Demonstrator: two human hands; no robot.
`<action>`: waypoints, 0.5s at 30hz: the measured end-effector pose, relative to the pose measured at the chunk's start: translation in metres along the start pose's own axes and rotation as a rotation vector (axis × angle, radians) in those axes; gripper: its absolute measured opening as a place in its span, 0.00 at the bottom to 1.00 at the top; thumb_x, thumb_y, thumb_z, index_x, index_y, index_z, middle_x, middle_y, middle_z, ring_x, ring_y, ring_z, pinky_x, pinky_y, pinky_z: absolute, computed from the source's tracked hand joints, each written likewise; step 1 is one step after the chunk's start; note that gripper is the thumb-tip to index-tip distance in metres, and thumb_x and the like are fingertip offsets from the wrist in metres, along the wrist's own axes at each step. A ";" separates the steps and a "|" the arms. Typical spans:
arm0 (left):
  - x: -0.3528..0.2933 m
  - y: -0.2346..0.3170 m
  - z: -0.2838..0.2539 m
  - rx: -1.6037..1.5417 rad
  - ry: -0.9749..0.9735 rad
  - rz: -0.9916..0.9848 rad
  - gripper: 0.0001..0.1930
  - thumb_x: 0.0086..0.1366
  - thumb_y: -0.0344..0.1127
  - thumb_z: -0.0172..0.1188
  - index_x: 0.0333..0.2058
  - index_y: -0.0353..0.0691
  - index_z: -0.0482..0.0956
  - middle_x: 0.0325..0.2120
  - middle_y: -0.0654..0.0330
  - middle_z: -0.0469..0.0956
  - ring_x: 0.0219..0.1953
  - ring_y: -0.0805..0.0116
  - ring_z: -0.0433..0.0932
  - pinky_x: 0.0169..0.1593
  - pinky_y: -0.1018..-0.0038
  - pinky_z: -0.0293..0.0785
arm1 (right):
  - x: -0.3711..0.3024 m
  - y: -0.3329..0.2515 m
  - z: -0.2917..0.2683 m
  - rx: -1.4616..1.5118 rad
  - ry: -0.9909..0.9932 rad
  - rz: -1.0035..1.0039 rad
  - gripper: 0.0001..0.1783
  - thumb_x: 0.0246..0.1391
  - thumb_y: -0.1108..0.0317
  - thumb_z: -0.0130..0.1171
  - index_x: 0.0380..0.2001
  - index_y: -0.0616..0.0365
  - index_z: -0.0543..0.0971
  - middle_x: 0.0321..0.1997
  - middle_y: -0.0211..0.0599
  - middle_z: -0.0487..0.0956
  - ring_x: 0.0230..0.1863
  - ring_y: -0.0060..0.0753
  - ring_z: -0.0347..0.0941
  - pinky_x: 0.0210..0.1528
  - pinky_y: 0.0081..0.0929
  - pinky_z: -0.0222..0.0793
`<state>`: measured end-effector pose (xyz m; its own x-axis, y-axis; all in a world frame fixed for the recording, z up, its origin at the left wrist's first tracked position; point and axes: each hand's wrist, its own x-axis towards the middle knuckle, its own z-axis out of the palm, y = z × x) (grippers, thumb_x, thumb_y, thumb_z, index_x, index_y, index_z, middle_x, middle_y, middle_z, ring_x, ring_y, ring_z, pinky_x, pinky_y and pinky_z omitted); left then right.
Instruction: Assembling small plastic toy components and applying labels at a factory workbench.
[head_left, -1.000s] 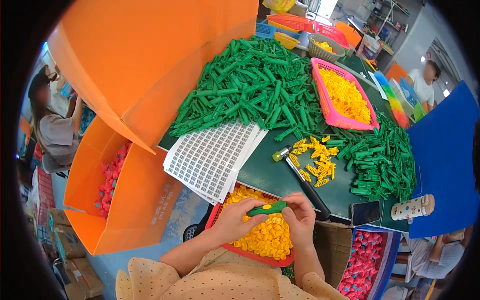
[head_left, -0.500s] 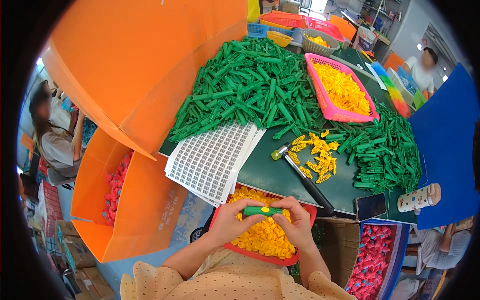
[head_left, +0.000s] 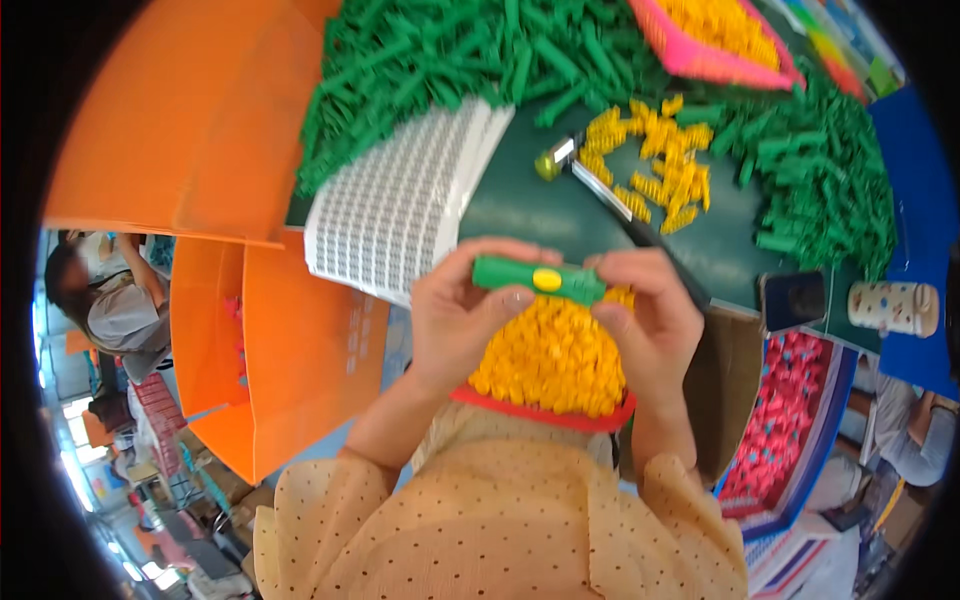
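Note:
Between my two hands a green plastic handle-like piece (head_left: 510,273) with a yellow oval on its side lies almost level. My left hand (head_left: 455,315) grips its left end, with the thumb along the near side. Fingers and thumb of my right hand (head_left: 655,310) pinch the right end. Just beneath my hands, a red basket (head_left: 590,424) holds a heap of small yellow plastic pieces (head_left: 550,365). Whether anything small sits under the right fingertips is hidden.
A hammer (head_left: 640,232) lies on the green table (head_left: 520,200) beside loose yellow parts (head_left: 680,180). Around them are printed sheets (head_left: 390,200), green piles (head_left: 480,50), a pink basket (head_left: 690,68), a phone (head_left: 793,300) and a cup (head_left: 893,307). Orange boards (head_left: 300,350) stand left.
The view has tilted downward, so the table's things sit higher in the picture. My hands look larger and closer, still holding the green piece, whose right end now dips slightly.

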<state>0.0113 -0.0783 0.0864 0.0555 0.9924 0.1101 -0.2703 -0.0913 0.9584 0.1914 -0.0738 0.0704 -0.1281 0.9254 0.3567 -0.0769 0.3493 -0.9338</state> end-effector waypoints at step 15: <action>0.003 -0.022 -0.010 -0.130 -0.143 0.099 0.15 0.59 0.28 0.62 0.42 0.29 0.71 0.39 0.50 0.75 0.46 0.60 0.77 0.51 0.66 0.74 | -0.009 0.018 0.006 0.077 0.085 -0.066 0.14 0.43 0.79 0.66 0.36 0.63 0.77 0.39 0.43 0.77 0.40 0.34 0.74 0.42 0.26 0.70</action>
<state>0.0076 -0.0728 0.0626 0.1554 0.9564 0.2472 -0.4022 -0.1673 0.9001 0.1855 -0.0768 0.0509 -0.0365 0.9111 0.4105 -0.1582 0.4003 -0.9026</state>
